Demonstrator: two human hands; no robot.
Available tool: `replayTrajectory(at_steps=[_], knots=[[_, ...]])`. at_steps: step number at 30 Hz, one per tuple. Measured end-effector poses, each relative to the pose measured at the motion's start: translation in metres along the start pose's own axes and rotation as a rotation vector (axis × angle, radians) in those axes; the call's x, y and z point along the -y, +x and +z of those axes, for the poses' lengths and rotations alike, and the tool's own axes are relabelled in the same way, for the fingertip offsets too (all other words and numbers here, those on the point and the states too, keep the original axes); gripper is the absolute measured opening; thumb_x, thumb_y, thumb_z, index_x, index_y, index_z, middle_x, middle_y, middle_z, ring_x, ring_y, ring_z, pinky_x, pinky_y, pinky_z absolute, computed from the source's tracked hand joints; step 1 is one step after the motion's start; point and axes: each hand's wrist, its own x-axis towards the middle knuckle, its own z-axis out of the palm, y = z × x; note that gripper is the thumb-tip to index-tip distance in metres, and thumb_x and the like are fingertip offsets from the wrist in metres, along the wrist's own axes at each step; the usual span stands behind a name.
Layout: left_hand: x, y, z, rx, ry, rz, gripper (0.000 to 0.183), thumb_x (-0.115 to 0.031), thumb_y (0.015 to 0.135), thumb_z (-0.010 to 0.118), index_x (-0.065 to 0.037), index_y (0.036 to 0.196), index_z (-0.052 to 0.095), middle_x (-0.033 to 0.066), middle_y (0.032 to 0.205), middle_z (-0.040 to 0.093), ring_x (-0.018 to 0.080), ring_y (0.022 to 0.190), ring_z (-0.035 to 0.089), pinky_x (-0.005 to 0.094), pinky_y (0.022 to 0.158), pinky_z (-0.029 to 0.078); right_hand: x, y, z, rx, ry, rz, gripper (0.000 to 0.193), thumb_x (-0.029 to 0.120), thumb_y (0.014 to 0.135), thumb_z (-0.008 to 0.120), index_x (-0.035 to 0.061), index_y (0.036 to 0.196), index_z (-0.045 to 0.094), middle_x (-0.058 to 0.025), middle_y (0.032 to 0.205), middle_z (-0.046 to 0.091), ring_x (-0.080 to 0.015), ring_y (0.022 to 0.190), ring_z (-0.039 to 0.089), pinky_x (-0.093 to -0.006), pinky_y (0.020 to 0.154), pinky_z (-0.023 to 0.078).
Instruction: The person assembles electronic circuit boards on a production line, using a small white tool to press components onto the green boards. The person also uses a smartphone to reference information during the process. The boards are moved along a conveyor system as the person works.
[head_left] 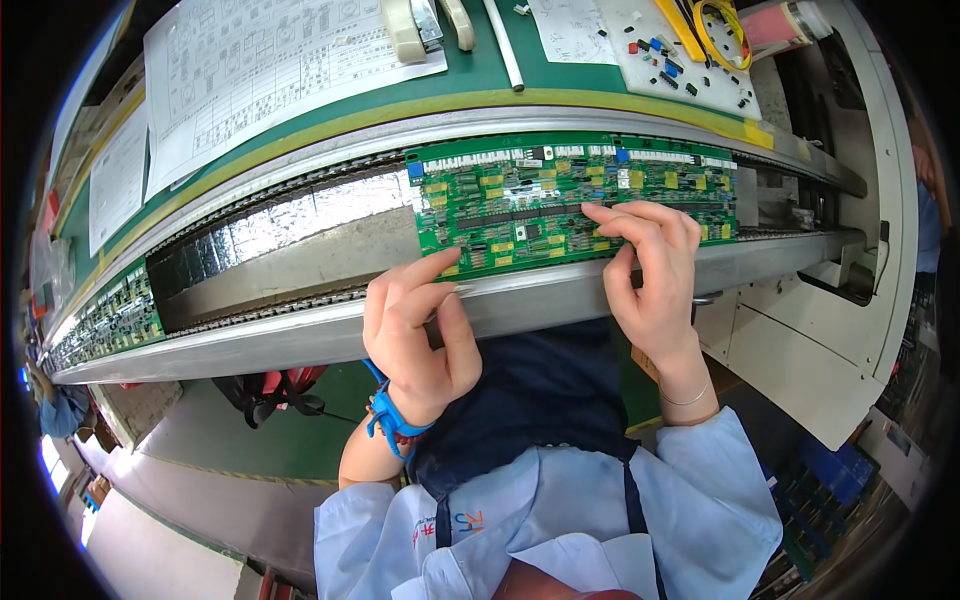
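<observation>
A green circuit board (500,262), packed with small parts, yellow components and white connectors along its far edge, lies on the rails of a conveyor in front of me. My left hand (415,335) is at the board's near left corner, with its index finger reaching over the edge. Its fingers are loosely bent and apart, with nothing visible in them. My right hand (655,265) hovers over the right half of the board. Its fingertips point at the long dark connector row (545,212), and the thumb stands apart from them. Whether those fingertips touch the board I cannot tell.
The near metal rail (540,300) runs between me and the board. Another circuit board (110,315) sits farther left on the conveyor. Beyond the far rail are printed sheets (270,80), a white foam pad (640,75) with loose components, and a white rod (503,45).
</observation>
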Motion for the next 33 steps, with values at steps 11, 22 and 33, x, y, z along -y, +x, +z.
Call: replayTrajectory(at_steps=[11, 22, 33], knots=[[-0.001, -0.001, -0.003, 0.029, -0.003, -0.018, 0.017, 0.005, 0.080, 0.055, 0.001, 0.095, 0.048, 0.0194, 0.097, 0.065, 0.0297, 0.074, 0.059, 0.0351, 0.066, 0.049, 0.000, 0.000, 0.002, -0.002, 0.030, -0.013, 0.028, -0.004, 0.068, 0.053, 0.0065, 0.093, 0.057, 0.0008, 0.102, 0.067, -0.0202, 0.095, 0.056, -0.0383, 0.088, 0.031], [-0.002, -0.001, -0.006, 0.099, -0.020, -0.054, 0.010, 0.002, 0.089, 0.044, -0.001, 0.099, 0.042, 0.0207, 0.101, 0.064, 0.0229, 0.082, 0.053, 0.0292, 0.070, 0.042, 0.009, 0.004, 0.004, 0.029, 0.040, -0.016, 0.040, -0.004, 0.066, 0.053, 0.0074, 0.104, 0.061, 0.0027, 0.085, 0.064, -0.0188, 0.096, 0.055, -0.0371, 0.088, 0.029], [0.002, 0.000, -0.005, 0.038, -0.050, 0.004, 0.021, 0.007, 0.074, 0.057, 0.000, 0.093, 0.050, 0.0182, 0.098, 0.065, 0.0286, 0.078, 0.060, 0.0341, 0.070, 0.049, 0.013, 0.007, 0.008, 0.079, -0.009, -0.050, 0.035, -0.004, 0.066, 0.055, 0.0081, 0.099, 0.060, 0.0032, 0.092, 0.067, -0.0184, 0.094, 0.056, -0.0369, 0.088, 0.029]])
